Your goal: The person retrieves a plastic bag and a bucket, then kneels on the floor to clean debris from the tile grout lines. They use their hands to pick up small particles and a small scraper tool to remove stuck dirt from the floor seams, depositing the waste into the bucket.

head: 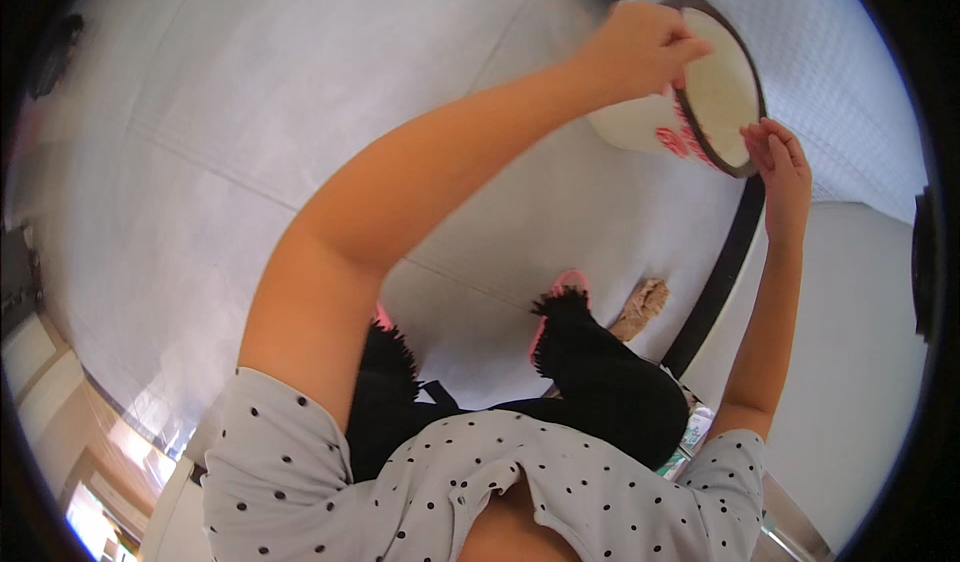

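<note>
A cream round bin (721, 74) with a dark rim and red lettering on its side stands tilted in view at the upper right. My left hand (660, 48) is at the rim's left side, its fingers curled and thumb and index finger reaching over the opening. At the rim's lower right is my right hand (780, 158), with its fingertips bunched close together over the edge. Whether either hand grips the rim or something thin cannot be told. The visible inside of the bin is plain cream.
Crumpled brown paper or cloth (641, 309) lies on the grey floor (480, 209) near my right foot, which wears a pink shoe (571, 281). A black strip (716, 284) runs along the pale surface at right. White textured material (840, 89) hangs behind the bin.
</note>
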Demonstrator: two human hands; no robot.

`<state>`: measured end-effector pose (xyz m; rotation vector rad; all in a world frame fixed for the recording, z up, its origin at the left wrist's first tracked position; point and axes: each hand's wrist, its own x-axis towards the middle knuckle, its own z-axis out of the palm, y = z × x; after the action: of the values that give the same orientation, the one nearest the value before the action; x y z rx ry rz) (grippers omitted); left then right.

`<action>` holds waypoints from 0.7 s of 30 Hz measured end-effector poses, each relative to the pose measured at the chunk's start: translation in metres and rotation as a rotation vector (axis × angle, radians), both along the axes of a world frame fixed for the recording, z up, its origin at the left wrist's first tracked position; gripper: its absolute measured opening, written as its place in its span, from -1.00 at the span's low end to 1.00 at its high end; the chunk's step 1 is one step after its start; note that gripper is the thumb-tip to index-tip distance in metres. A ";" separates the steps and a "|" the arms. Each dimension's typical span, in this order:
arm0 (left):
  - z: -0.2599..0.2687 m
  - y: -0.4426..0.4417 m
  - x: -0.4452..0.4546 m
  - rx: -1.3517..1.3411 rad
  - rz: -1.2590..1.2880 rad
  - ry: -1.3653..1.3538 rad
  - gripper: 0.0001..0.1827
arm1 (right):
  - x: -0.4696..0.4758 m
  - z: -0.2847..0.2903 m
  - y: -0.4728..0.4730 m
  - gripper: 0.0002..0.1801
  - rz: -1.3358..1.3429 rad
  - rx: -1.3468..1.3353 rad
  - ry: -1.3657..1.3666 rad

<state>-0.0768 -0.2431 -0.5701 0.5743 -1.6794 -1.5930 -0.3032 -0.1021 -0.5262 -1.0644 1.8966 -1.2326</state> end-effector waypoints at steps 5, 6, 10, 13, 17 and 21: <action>-0.013 -0.042 -0.147 0.579 -0.512 0.370 -0.69 | -0.015 0.046 -0.033 -0.69 -0.004 -0.222 0.806; -0.026 -0.043 -0.148 0.671 -0.541 0.354 -0.70 | 0.001 0.031 -0.045 -0.67 -0.039 -0.364 0.574; -0.015 -0.021 -0.158 0.897 -0.741 0.522 -0.73 | -0.012 -0.018 -0.080 -0.63 0.224 -0.406 0.827; -0.008 -0.025 -0.154 0.913 -0.890 0.581 -0.75 | -0.028 -0.019 -0.091 -0.66 0.277 -0.238 0.604; 0.016 0.001 -0.142 0.808 -0.427 0.318 -0.64 | -0.068 -0.049 -0.099 -0.71 0.229 -0.284 0.769; 0.053 0.022 -0.074 0.624 0.052 0.081 -0.69 | -0.152 -0.075 -0.053 -0.57 -0.341 -0.207 1.010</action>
<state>-0.1504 -0.2210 -0.5175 0.8341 -1.0788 -2.0725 -0.4553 -0.1550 -0.6012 -1.7428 2.8301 -1.1805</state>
